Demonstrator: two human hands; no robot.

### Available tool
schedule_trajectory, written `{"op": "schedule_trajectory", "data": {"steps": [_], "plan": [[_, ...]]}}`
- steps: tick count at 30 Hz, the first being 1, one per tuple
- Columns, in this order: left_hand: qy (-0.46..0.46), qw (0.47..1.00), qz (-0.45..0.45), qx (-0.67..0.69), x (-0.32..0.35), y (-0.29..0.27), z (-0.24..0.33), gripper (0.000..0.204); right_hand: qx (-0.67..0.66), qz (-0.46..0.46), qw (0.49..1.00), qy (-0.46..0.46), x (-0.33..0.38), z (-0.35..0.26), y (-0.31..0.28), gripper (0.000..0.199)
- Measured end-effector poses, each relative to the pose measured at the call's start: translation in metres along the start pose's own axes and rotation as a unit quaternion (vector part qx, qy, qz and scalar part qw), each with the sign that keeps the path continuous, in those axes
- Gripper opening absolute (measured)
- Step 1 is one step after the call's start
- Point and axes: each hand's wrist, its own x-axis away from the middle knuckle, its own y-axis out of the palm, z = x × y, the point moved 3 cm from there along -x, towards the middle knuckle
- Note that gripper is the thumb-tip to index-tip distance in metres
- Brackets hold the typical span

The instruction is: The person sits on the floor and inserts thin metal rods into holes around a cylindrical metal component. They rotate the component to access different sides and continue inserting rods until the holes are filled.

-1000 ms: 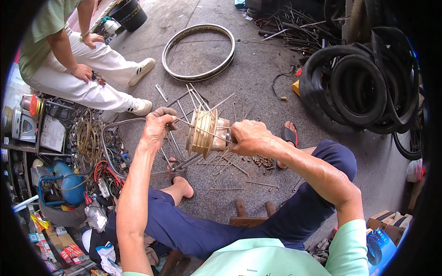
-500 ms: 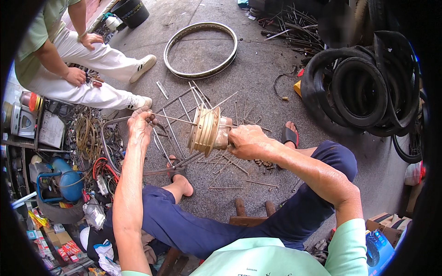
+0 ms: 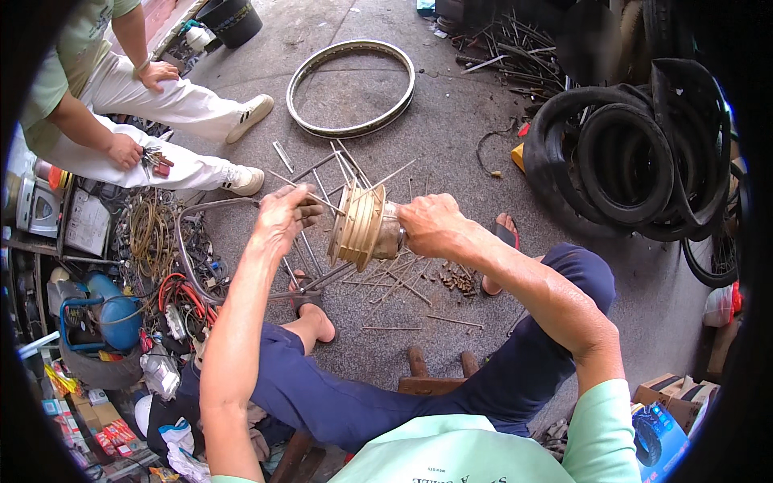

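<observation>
A gold-coloured, ribbed wheel hub (image 3: pixel 358 229) is held up in front of me, with a few spokes sticking out of it. My right hand (image 3: pixel 435 229) is closed round its right end. One thin metal spoke (image 3: pixel 330 203) slants up and left from the hub's left side. My left hand (image 3: pixel 286 213) has its curled fingers on this spoke, close to the hub; the exact fingertip contact is partly hidden. Behind the hub stands a metal tube frame (image 3: pixel 310 249). Loose spokes (image 3: pixel 411 290) lie on the floor below, beside a small heap of spoke nipples (image 3: pixel 459 279).
A bare wheel rim (image 3: pixel 352 129) lies ahead on the floor. Black tyres (image 3: pixel 628 161) are stacked at right, near a pile of metal rods (image 3: pixel 523 52). Cables (image 3: pixel 153 241) and tools crowd the left. A person in white trousers (image 3: pixel 169 88) sits at far left, holding keys (image 3: pixel 157 161).
My left hand has moved right along the spoke toward the hub, and the spoke's outer end now points higher. The other person's lower hand has shifted slightly, showing the keys more fully.
</observation>
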Motion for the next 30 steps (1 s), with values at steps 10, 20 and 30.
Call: {"op": "schedule_trajectory", "data": {"steps": [10, 20, 30], "plan": [[0.040, 0.999, 0.005, -0.023, -0.008, 0.023, 0.014, 0.033, -0.092, 0.184, 0.979, 0.003, -0.036, 0.006, -0.012, 0.018], [0.131, 0.983, 0.049, -0.115, 0.012, 0.031, 0.025, 0.041, -0.083, 0.173, 0.981, -0.007, -0.063, 0.013, 0.009, 0.022], [0.071, 0.997, 0.015, 0.033, -0.021, 0.048, 0.014, 0.066, -0.071, 0.114, 0.991, 0.002, -0.072, 0.020, 0.000, 0.017]]}}
